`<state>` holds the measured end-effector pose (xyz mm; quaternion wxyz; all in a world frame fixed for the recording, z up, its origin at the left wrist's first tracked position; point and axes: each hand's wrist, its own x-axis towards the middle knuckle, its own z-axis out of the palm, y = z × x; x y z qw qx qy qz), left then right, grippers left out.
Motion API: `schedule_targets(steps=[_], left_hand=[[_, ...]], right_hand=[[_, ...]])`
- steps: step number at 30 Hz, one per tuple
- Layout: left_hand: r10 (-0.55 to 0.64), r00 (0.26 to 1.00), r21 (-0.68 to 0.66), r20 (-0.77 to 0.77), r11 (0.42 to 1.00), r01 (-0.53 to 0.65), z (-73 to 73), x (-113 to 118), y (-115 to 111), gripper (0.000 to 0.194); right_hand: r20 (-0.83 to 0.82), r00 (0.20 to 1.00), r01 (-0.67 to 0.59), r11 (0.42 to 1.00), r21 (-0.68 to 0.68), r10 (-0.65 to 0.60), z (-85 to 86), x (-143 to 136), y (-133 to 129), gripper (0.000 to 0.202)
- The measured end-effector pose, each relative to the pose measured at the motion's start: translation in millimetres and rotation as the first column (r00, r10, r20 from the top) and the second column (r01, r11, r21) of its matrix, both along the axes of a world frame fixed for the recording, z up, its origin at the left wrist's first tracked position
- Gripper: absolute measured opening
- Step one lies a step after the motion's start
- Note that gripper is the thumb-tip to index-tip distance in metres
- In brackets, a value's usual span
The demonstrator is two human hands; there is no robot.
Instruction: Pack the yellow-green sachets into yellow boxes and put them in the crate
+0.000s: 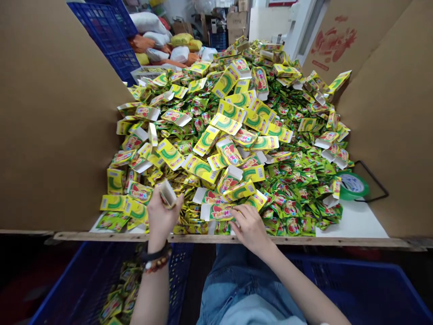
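Sitting below the near edge of the pile [297, 180], a slotted plastic crate [69, 291] holds shiny loose packets [115, 304]. At the pile's near left, the left hand [161, 214] curls its fingers around a small carton [168, 193], open end up, bare white card showing inside; its contents cannot be made out. At the pile's near middle, the right hand [249, 225] rests half-bent, slightly parted fingers against a red-fronted carton [218, 212]; whether they pinch it, the view does not show. Plenty looks left to handle: the held carton stands unclosed, many others across the pile show open white flaps, and masses of green packets [291, 207] lie loose on its right side. Packets are crinkled, glossy pillows; cartons are slim, smooth card. At the pile's right edge, a round green tape roll [352, 185] sits over the white worktop [361, 221]. Tan cardboard sheets [50, 117] wall the pile's sides; behind it slump bulging sacks [150, 22].
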<state>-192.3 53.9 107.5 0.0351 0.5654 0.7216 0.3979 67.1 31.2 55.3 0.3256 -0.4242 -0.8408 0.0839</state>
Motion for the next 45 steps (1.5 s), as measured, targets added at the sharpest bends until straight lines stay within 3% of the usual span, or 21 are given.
schedule_targets(steps=[4, 7, 11, 15, 18, 20, 21, 23, 25, 27, 31, 33, 37, 40, 42, 45], left_hand=[[-0.127, 0.982, -0.082, 0.138, 0.987, 0.139, -16.3, 20, -37, 0.031], [-0.089, 0.977, -0.116, 0.195, 0.987, 0.113, -25.0, 19, -58, 0.032], [-0.113, 0.982, -0.202, 0.15, 0.969, 0.143, -34.1, 5, -72, 0.041], [-0.288, 0.956, -0.273, 0.061, 0.916, 0.294, -41.9, 3, -72, 0.04], [-0.415, 0.909, -0.368, 0.032, 0.841, 0.397, -44.9, 9, -69, 0.028], [-0.438, 0.899, -0.416, 0.013, 0.815, 0.403, -45.3, 11, -66, 0.025], [-0.44, 0.898, -0.428, 0.009, 0.81, 0.401, -45.2, 12, -65, 0.024], [-0.44, 0.897, -0.43, 0.028, 0.805, 0.409, -44.3, 10, -62, 0.026], [-0.436, 0.897, -0.41, 0.072, 0.807, 0.425, -43.3, 6, -59, 0.028], [-0.426, 0.896, -0.387, 0.129, 0.81, 0.44, -42.4, -1, -58, 0.028], [-0.412, 0.879, -0.31, 0.24, 0.826, 0.472, -42.6, -8, -61, 0.026], [-0.378, 0.884, -0.248, 0.276, 0.86, 0.445, -43.8, -4, -64, 0.027], [-0.372, 0.849, -0.196, 0.375, 0.863, 0.465, -48.2, 19, -67, 0.03], [-0.367, 0.815, -0.214, 0.448, 0.841, 0.497, -54.5, 37, -65, 0.031], [-0.342, 0.81, -0.211, 0.476, 0.85, 0.483, -59.2, 44, -62, 0.033], [-0.329, 0.791, -0.168, 0.516, 0.866, 0.47, -62.5, 46, -60, 0.035]], right_hand=[[0.24, 0.971, 0.023, 1.0, -0.011, -0.02, -4.9, -20, 11, 0.044], [0.218, 0.976, -0.015, 0.999, -0.041, 0.023, -0.2, -22, 18, 0.05], [-0.045, 0.999, 0.002, 0.999, -0.032, -0.004, 39.3, -11, 58, 0.054], [-0.096, 0.951, 0.301, 0.952, 0.055, -0.295, 86.7, 10, 126, 0.048], [-0.07, 0.939, 0.343, 0.935, 0.089, -0.338, 96.8, 23, 137, 0.038], [0.018, 0.967, 0.254, 0.967, 0.032, -0.255, 87.2, 20, 113, 0.028], [0.121, 0.982, 0.155, 0.986, -0.058, -0.147, 78.2, 15, 94, 0.024], [0.349, 0.937, 0.073, 0.96, -0.269, 0.027, 54.5, -3, 54, 0.022], [0.416, 0.908, 0.104, 0.938, -0.33, 0.045, 28.3, -26, 22, 0.021], [0.459, 0.888, 0.194, 0.916, -0.352, -0.012, 4.6, -45, 6, 0.034], [0.282, 0.956, 0.211, 0.865, -0.456, -0.084, -26.2, -58, 6, 0.055], [0.194, 0.976, 0.19, 0.834, -0.518, -0.102, -32.5, -54, 11, 0.05], [0.091, 0.991, 0.128, 0.843, -0.523, -0.094, -33.2, -42, 17, 0.023], [-0.024, 0.999, 0.013, 0.858, -0.513, -0.029, -33.5, -40, 18, 0.025], [-0.108, 0.994, -0.065, 0.833, -0.55, 0.007, -35.8, -43, 17, 0.026], [-0.215, 0.975, -0.076, 0.808, -0.584, -0.064, -37.5, -45, 15, 0.02]])
